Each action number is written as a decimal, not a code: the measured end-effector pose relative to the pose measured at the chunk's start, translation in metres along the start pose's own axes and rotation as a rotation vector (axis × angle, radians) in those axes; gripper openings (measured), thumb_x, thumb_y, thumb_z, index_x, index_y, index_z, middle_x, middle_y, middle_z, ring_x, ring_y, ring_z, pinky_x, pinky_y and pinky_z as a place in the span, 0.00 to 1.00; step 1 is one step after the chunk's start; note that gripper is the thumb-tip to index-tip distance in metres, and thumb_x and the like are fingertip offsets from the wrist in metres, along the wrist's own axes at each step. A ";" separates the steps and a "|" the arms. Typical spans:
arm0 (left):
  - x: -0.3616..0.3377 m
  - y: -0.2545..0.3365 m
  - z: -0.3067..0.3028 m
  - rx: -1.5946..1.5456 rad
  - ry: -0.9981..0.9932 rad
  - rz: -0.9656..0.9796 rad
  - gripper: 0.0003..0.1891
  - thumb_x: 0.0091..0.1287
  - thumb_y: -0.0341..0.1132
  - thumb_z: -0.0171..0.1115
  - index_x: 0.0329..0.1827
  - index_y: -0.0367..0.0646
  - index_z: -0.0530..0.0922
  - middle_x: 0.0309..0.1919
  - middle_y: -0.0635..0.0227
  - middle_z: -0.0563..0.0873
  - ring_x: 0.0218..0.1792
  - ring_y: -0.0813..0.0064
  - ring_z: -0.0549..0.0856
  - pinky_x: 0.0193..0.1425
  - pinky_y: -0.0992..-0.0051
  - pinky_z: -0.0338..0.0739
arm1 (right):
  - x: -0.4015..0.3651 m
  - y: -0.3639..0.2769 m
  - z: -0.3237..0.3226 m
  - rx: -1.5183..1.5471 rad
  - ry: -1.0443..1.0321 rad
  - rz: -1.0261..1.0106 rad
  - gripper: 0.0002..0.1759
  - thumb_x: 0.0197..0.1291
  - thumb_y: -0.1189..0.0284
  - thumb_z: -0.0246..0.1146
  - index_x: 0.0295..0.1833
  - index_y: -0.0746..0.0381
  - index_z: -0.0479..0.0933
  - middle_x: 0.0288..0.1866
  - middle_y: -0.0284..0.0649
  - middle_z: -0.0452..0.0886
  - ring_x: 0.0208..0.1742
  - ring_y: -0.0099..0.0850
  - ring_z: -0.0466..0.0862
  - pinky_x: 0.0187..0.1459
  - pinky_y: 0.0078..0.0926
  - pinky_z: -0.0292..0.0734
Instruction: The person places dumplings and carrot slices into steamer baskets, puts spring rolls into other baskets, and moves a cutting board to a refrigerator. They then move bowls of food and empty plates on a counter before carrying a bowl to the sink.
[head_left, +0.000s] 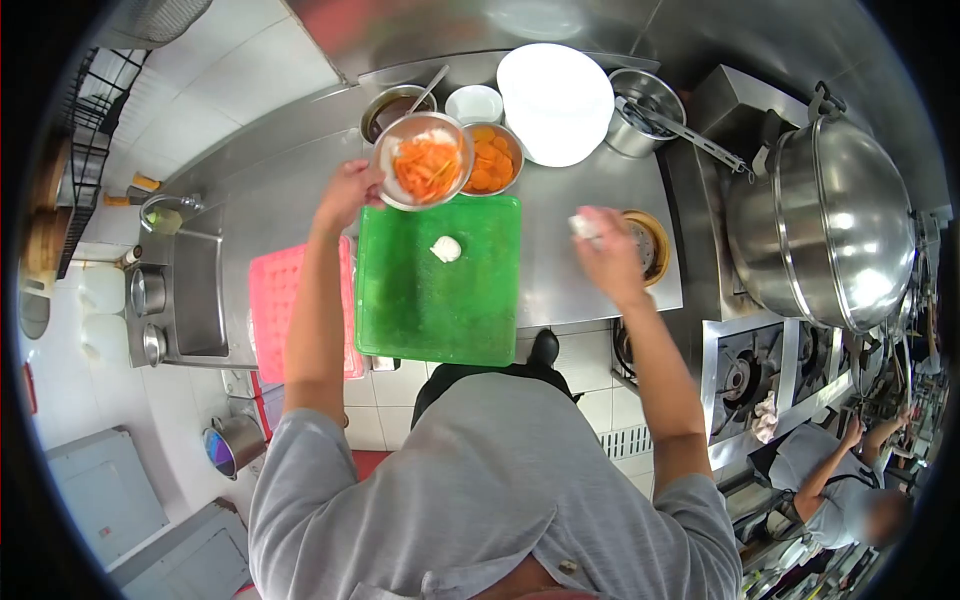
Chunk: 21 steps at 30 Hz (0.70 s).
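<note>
Carrot strips (428, 165) fill a metal bowl (388, 172) that the person's left hand (347, 192) grips by its left rim, at the far edge of a green cutting board (440, 300) on a steel counter (570, 280). The right hand (608, 250), off the board's right side, is closed around a small white piece (584, 226); what it is cannot be told. A white lump (446, 248) lies on the far part of the board, apart from both hands. Just right of the held bowl stands a second bowl (494, 160) of carrot slices, with a small white dish (474, 103), a stack of white plates (555, 100) and a steel pot (645, 100) along the far side. A round yellow-rimmed dish (652, 245) sits just beside the right hand. A pink mat (275, 300) lies left of the board, with a sink (197, 290) further left. A large steel wok (825, 220) stands on the stove at right, and a co-worker (835, 485) in grey is at near right.
</note>
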<state>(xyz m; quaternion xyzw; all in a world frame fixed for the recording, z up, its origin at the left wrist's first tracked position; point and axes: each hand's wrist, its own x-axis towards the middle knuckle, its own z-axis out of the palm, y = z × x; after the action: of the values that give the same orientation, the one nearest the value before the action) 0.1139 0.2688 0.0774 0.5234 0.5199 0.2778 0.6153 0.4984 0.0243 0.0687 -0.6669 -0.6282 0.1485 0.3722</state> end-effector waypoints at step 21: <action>-0.133 -0.064 -0.062 0.083 0.217 -0.028 0.13 0.75 0.43 0.69 0.39 0.41 0.82 0.29 0.71 0.86 0.28 0.80 0.89 0.26 0.81 0.79 | 0.193 -0.034 0.175 -0.576 -0.498 0.066 0.12 0.61 0.72 0.67 0.49 0.63 0.85 0.55 0.52 0.88 0.55 0.48 0.88 0.59 0.48 0.84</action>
<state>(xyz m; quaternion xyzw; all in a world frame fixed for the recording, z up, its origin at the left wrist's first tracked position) 0.0023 0.1543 0.0695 0.5080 0.6020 0.3023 0.5368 0.3896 0.2599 0.0250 -0.7077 -0.6934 0.1353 0.0004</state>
